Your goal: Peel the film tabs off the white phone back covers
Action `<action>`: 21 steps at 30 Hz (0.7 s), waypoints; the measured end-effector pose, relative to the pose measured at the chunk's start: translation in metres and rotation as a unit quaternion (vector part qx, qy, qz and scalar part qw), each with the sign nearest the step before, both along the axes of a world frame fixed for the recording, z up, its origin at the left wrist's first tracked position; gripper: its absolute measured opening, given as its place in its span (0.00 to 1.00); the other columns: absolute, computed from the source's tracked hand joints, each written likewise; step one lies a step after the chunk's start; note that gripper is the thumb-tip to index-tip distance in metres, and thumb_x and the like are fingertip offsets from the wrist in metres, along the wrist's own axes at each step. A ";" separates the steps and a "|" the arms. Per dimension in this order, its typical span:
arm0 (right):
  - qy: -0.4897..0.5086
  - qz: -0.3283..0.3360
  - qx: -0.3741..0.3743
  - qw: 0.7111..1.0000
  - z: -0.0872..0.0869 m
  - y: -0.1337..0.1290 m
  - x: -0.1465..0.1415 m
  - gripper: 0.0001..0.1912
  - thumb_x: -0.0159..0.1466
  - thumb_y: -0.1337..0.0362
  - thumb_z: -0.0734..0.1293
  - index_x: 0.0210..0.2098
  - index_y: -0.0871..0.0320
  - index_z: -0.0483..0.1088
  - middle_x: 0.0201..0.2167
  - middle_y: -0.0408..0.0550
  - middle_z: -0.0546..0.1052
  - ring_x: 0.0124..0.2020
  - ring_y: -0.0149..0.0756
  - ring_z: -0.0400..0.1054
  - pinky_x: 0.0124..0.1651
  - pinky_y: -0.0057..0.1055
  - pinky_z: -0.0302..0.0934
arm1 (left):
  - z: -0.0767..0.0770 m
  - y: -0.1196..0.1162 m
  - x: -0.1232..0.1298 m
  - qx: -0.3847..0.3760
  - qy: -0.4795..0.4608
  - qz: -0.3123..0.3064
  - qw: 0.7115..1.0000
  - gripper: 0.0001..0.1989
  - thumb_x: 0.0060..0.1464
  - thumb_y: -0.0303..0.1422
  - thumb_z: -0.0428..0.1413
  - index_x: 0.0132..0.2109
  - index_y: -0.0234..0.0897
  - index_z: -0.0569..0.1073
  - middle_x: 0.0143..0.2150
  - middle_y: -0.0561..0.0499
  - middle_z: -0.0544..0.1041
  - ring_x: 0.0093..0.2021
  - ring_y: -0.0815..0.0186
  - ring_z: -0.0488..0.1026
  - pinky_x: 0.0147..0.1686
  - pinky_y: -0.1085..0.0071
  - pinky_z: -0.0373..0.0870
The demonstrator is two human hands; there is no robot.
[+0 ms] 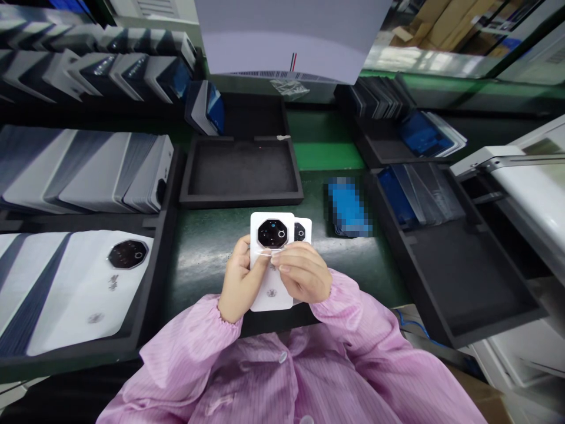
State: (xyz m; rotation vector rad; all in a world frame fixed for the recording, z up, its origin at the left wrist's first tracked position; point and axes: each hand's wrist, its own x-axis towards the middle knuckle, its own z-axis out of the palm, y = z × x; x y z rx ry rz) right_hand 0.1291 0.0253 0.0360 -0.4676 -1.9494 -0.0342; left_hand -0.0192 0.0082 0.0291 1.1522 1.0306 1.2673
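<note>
A white phone back cover [261,299] with a dark octagonal camera area stands near the middle of the bench. My left hand [241,280] grips it along its left side, thumb lying across the front. My right hand [305,272] is closed in front of the cover, its fingertips pinched just below the camera area. A thin pale line, perhaps the edge of a clear film, shows at those fingertips and the left thumb. A second white cover [306,225] sits behind the first, offset to the right; what supports it is hidden.
Black trays of upright white covers [88,294] fill the left side. A shallow black tray [242,168] lies ahead. To the right are a blurred blue stack [348,206] and another black tray [468,277] with blue and clear sheets. A large pale panel [291,35] hangs above.
</note>
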 end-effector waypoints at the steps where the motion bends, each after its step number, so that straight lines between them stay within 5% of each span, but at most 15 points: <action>1: -0.003 -0.005 -0.003 1.000 0.000 0.000 0.000 0.11 0.59 0.78 0.63 0.41 0.63 0.66 0.34 0.52 0.78 0.40 0.35 0.74 0.44 0.38 0.70 | 0.001 0.000 0.000 -0.011 -0.006 -0.003 1.000 0.13 0.59 0.37 0.56 0.48 0.36 0.66 0.45 0.47 0.75 0.44 0.64 0.73 0.42 0.71 0.68; 21: 0.006 -0.013 -0.016 1.000 0.000 0.001 -0.002 0.11 0.59 0.78 0.63 0.41 0.61 0.66 0.33 0.50 0.78 0.38 0.34 0.74 0.43 0.37 0.70 | 0.004 0.001 0.000 -0.051 -0.037 -0.016 0.998 0.15 0.58 0.38 0.57 0.48 0.35 0.65 0.42 0.47 0.75 0.41 0.65 0.74 0.37 0.73 0.68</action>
